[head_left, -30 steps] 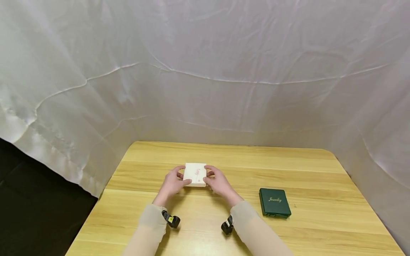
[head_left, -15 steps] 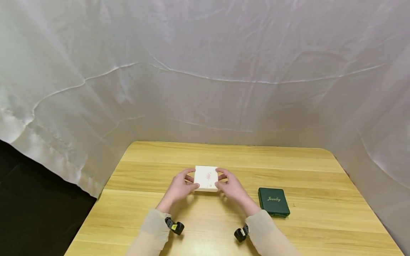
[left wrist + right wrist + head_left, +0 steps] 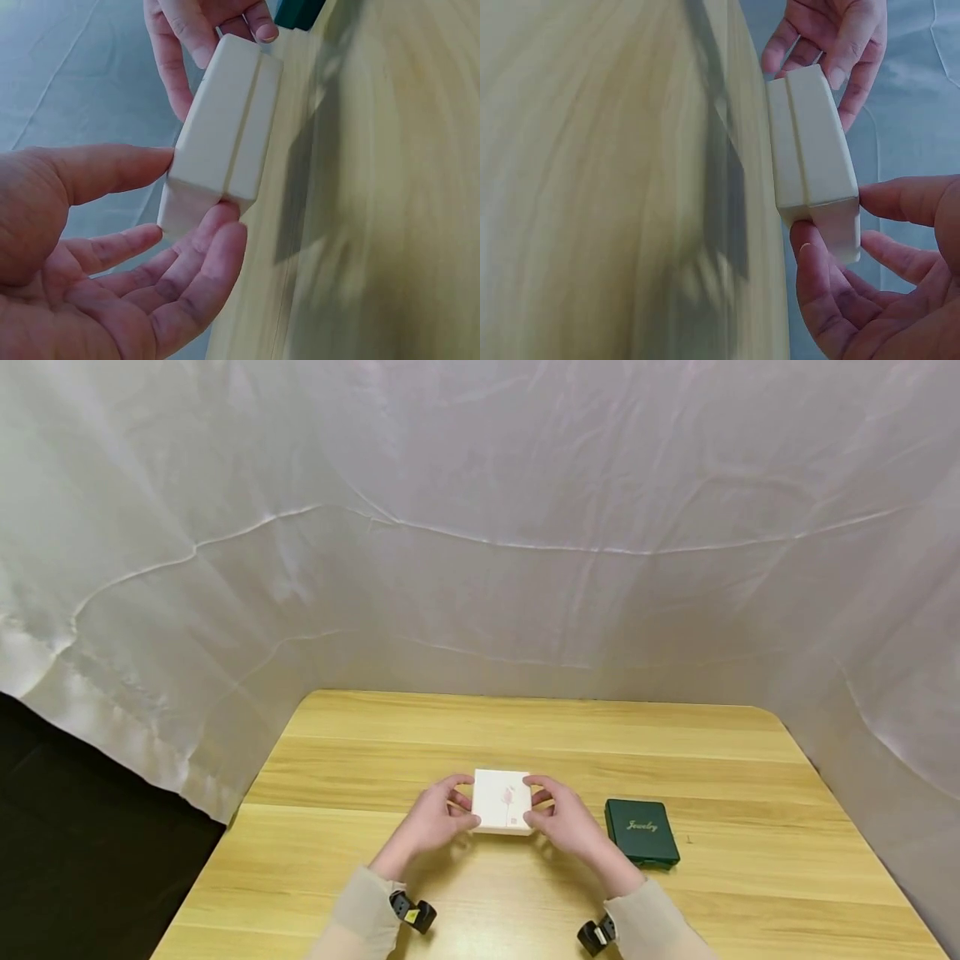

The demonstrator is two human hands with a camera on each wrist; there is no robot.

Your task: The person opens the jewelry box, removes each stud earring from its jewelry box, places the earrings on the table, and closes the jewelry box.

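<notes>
Between both hands is a small square white box (image 3: 501,800) with a pink flower print on its lid. A seam runs round its side, plain in the left wrist view of the box (image 3: 225,127). My left hand (image 3: 438,814) grips its left side, thumb at the near corner and fingers along the edge and underneath. My right hand (image 3: 561,817) holds the opposite side in the same way. In the right wrist view the white box (image 3: 817,142) hangs above the table, its shadow falling apart from it. The underside is mostly hidden.
A dark green box (image 3: 642,832) lettered "Jewelry" lies on the wooden table (image 3: 750,860), right of my right hand. A pale curtain (image 3: 480,568) hangs behind the table and along its sides. Black cloth (image 3: 90,835) shows at the lower left.
Both hands have carried the white box to the right and nearer to me, gripping it throughout. The green box has stayed in place.
</notes>
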